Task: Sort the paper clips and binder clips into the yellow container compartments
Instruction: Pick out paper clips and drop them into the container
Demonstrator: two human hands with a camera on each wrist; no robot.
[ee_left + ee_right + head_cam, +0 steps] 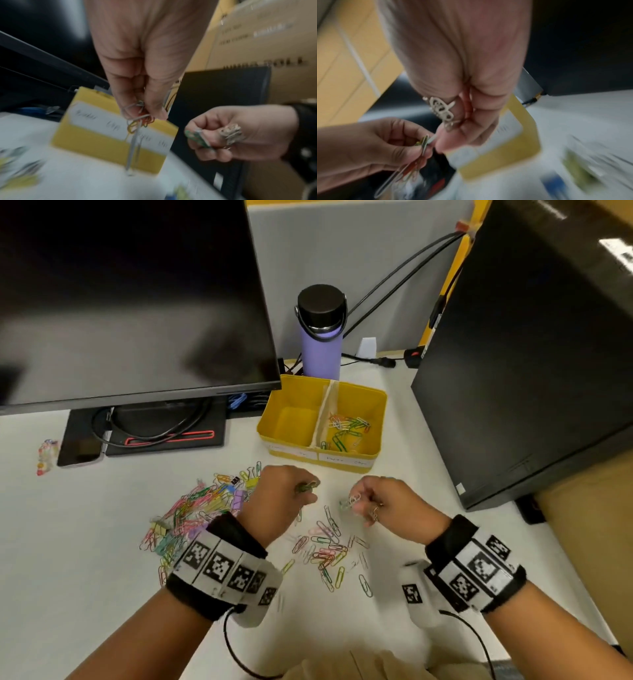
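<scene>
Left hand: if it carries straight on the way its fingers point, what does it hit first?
Probably the yellow container, near its front wall: the left hand, pinching paper clips, points at it across bare desk. Depth is unclear.

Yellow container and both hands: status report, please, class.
Left hand pinching a bunch of paper clips; right hand pinching a few more. Yellow container: right compartment holds clips, left looks empty. Loose clips on the desk; nothing blocking.

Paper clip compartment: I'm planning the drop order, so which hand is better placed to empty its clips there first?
Probably the right hand: it pinches paper clips nearer the yellow container's right compartment, which already holds clips. The left hand sits by the other compartment.
</scene>
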